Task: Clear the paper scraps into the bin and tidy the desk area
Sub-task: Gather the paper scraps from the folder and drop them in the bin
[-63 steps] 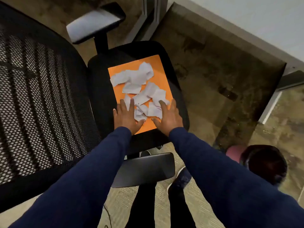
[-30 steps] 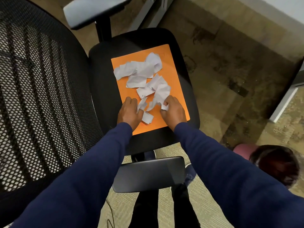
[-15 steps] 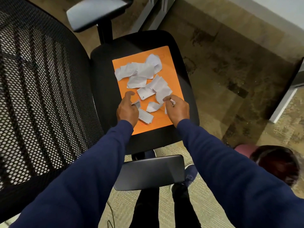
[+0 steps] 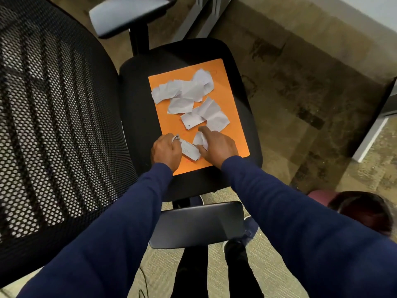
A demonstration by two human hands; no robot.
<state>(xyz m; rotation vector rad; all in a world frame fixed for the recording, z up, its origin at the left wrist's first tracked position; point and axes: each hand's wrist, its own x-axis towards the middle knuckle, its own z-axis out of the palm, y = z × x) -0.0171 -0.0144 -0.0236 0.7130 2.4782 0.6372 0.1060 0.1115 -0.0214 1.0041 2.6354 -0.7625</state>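
Note:
Several white paper scraps (image 4: 193, 93) lie on an orange sheet (image 4: 234, 125) that rests on the black seat (image 4: 137, 104) of an office chair. My left hand (image 4: 165, 150) is curled at the sheet's near left and grips a crumpled scrap with dark print. My right hand (image 4: 217, 144) sits just to its right, thumb and fingers pinching a white scrap (image 4: 199, 139). Between the two hands lies one more flat scrap (image 4: 190, 150). No bin shows in this view.
The chair's mesh backrest (image 4: 53, 115) fills the left side. One armrest (image 4: 126, 12) sits at the top, another (image 4: 197, 224) just below my arms. A dark red round object (image 4: 356, 205) lies on the floor at the right. A desk edge (image 4: 343, 16) runs along the top right.
Both hands went from lying flat on the scraps to curling round pieces. The right hand has shifted a little left and toward me, closer to the left hand.

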